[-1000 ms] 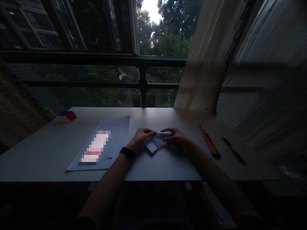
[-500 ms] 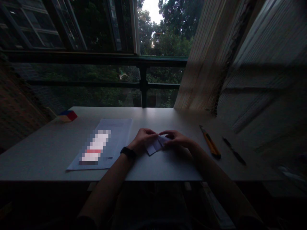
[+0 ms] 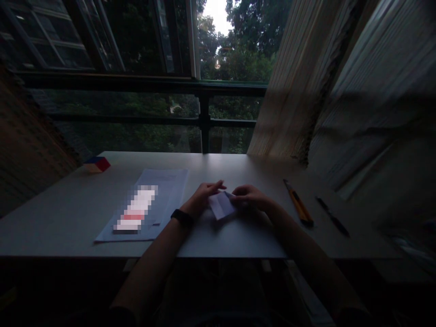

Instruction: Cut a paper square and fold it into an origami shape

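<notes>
A small folded piece of white paper [image 3: 222, 205] lies on the grey table [image 3: 238, 236] between my hands. My left hand [image 3: 201, 199], with a dark watch on the wrist, rests at the paper's left edge; its fingers stretch out flat over the top corner. My right hand [image 3: 251, 198] has its fingers curled and pinched on the paper's right corner. The light is dim, so the folds are hard to make out.
A printed sheet [image 3: 146, 204] lies to the left of my hands. A coloured cube [image 3: 97, 164] sits at the far left. An orange utility knife [image 3: 299, 207] and a dark pen [image 3: 332, 215] lie to the right. A window railing and curtain stand behind the table.
The folded paper has been pressed flatter and turned slightly. My left fingers went from curled over it to stretched out along its edge. My right hand stayed pinched on it.
</notes>
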The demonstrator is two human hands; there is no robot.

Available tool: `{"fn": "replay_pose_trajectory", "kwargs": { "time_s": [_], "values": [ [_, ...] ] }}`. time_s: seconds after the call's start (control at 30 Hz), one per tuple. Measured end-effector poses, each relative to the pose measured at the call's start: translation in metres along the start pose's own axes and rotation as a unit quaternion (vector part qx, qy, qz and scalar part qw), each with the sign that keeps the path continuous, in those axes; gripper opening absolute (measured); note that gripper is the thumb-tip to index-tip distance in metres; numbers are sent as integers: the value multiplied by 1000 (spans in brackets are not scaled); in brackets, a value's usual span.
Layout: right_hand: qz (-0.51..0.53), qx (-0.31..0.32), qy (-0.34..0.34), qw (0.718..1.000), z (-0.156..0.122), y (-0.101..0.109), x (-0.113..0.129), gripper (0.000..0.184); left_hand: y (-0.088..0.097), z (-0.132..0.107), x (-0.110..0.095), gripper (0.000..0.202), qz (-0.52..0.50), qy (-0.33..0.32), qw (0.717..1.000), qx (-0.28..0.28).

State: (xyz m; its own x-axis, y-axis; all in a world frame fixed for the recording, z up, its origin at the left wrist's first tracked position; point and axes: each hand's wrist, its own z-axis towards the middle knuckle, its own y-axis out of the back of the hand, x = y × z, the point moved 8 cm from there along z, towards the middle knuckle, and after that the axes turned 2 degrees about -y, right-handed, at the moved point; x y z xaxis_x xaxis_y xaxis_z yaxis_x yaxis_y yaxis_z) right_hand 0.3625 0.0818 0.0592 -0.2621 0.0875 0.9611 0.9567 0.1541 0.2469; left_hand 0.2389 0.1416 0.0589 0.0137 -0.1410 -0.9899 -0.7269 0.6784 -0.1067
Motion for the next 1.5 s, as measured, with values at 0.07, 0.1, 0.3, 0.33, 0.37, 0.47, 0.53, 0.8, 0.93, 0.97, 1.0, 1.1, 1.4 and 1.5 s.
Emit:
{"fn": "replay_pose_trajectory", "kwargs": {
  "time_s": [0.07,0.1,0.3,0.33,0.37,0.47,0.53,0.8,0.93,0.97,1.0,1.1,1.4,1.5],
  "values": [
    [40,-44,-13,998,0,8,-3,33,-1,-2,0,61,-108,29,994,6],
    [60,-71,-17,996,0,12,-4,33,-2,-2,-1,63,-147,36,988,10],
    [177,-239,-22,954,3,29,-18,35,-15,-3,4,47,-93,31,994,45],
    [186,-247,-27,951,4,28,-19,36,-16,-2,7,45,-60,34,997,45],
    [191,-247,-30,949,4,26,-19,37,-18,-2,10,43,-35,37,998,46],
    [179,-229,-24,956,5,19,-13,37,-16,2,17,39,-9,45,998,36],
    [161,-219,-19,962,4,15,-9,38,-12,3,18,36,-15,41,999,25],
    [67,-180,14,981,8,6,-6,42,-11,3,18,34,-53,38,997,37],
    [61,-199,25,978,12,3,-5,40,-13,1,19,35,-43,42,997,39],
    [63,-198,28,978,14,1,-4,39,-12,2,18,36,-35,38,998,37],
    [67,-198,31,977,15,-1,-2,38,-12,2,18,36,-25,33,999,32],
    [80,-208,41,974,19,-5,4,36,-5,5,13,38,5,4,1000,-4],
    [153,-165,33,974,30,-25,-1,41,23,9,-7,36,139,-98,973,-155],
    [166,-187,31,968,25,-20,-2,47,31,9,-9,38,170,-120,960,-186]
  ]
}}
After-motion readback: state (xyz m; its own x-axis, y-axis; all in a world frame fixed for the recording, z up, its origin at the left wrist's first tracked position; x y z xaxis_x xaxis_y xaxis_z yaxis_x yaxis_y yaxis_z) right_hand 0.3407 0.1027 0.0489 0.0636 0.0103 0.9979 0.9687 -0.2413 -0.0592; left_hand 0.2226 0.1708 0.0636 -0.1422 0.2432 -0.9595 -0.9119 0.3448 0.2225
